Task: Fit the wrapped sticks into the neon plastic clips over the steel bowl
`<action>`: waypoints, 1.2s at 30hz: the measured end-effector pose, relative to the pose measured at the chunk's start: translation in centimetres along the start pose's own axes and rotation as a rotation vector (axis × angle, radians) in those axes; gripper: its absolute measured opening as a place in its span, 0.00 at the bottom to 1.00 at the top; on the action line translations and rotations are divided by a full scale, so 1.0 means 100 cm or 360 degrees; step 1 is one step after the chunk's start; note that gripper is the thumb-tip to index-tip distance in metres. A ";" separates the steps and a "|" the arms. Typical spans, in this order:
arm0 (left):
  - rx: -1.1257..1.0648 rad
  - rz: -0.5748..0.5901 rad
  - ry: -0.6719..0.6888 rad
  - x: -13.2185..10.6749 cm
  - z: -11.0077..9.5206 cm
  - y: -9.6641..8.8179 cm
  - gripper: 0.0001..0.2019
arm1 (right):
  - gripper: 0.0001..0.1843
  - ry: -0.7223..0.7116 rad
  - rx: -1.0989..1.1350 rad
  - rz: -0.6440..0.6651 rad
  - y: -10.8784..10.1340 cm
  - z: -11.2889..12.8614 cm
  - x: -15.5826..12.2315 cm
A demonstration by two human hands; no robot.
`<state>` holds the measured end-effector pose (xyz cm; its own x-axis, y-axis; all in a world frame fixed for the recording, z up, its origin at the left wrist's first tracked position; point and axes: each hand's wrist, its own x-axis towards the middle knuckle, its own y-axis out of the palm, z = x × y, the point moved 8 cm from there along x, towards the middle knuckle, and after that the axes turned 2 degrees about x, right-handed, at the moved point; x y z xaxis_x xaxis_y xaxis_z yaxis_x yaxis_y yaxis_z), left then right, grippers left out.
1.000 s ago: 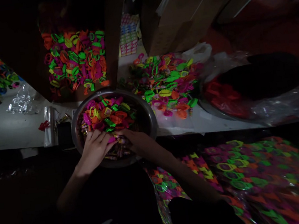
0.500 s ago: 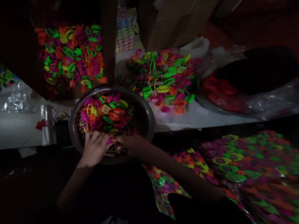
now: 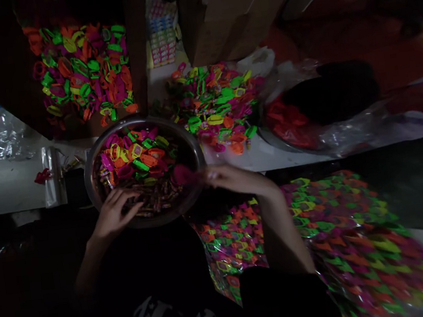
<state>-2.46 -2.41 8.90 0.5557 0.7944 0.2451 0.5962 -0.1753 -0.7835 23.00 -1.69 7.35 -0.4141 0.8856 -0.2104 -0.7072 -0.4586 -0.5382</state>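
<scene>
**2 hands at the metal bowl of neon pieces**

The left hand (image 3: 115, 212) lies inside the near rim of the metal bowl (image 3: 91, 165), its fingers (image 3: 123, 196) spread loosely over the small wrapped pieces (image 3: 155, 202) at the bottom, gripping nothing that can be made out. The right hand (image 3: 233, 179) is at the bowl's right rim, its fingers pinched around a pink piece (image 3: 184, 174) that is blurred. Neon plastic pieces (image 3: 134, 155) in pink, orange, green and yellow fill the far half of the bowl, which sits at the near edge of the worktop (image 3: 2, 184). A loose heap of the same pieces (image 3: 214, 104) lies just beyond the bowl to the right, and another (image 3: 81, 74) toward the far left. A clear plastic bag (image 3: 53, 175) lies left of the bowl. Printed sheets of packed pieces (image 3: 320, 227) spread below the right forearm
</scene>
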 end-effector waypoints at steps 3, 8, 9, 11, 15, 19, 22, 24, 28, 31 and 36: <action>0.0088 -0.0090 -0.0121 -0.008 0.018 -0.001 0.09 | 0.20 0.0065 -0.0300 -0.1051 -0.066 -0.017 -0.014; 0.0096 -0.0117 -0.0167 -0.017 0.028 0.005 0.08 | 0.15 0.0032 -0.0360 -0.0860 -0.034 -0.022 0.010; 0.0091 -0.0115 -0.0171 -0.018 0.027 0.006 0.08 | 0.14 0.0022 -0.0334 -0.0663 -0.018 -0.022 0.019; 0.0081 -0.0102 -0.0179 -0.019 0.025 0.007 0.08 | 0.11 0.0008 -0.0339 -0.0225 0.017 -0.021 0.037; 0.0057 -0.0082 -0.0164 -0.021 0.023 0.013 0.09 | 0.10 0.0034 -0.0469 0.0371 0.066 -0.026 0.059; 0.0033 -0.0031 -0.0144 -0.023 0.024 0.022 0.08 | 0.10 -0.0034 -0.0542 0.0528 0.084 -0.031 0.073; 0.0030 -0.0017 -0.0136 -0.025 0.026 0.027 0.07 | 0.10 -0.0010 -0.0600 0.0475 0.085 -0.036 0.082; 0.0031 -0.0026 -0.0127 -0.026 0.027 0.028 0.07 | 0.12 0.0024 -0.0623 0.0384 0.081 -0.037 0.086; 0.0060 -0.0035 -0.0106 -0.025 0.027 0.030 0.06 | 0.20 0.0082 -0.0643 0.0233 0.071 -0.037 0.090; 0.0104 -0.0047 -0.0093 -0.025 0.027 0.030 0.07 | 0.18 -0.0003 -0.0599 0.0290 0.075 -0.026 0.087; 0.0206 -0.0073 -0.0165 -0.024 0.038 0.022 0.08 | 0.13 -0.0350 -0.0604 0.0580 0.109 0.011 0.072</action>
<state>-4.73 -2.45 4.43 0.4630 0.8567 0.2275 0.5364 -0.0665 -0.8413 11.68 -0.37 0.89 -0.7311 0.6202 -0.2844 -0.2576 -0.6369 -0.7266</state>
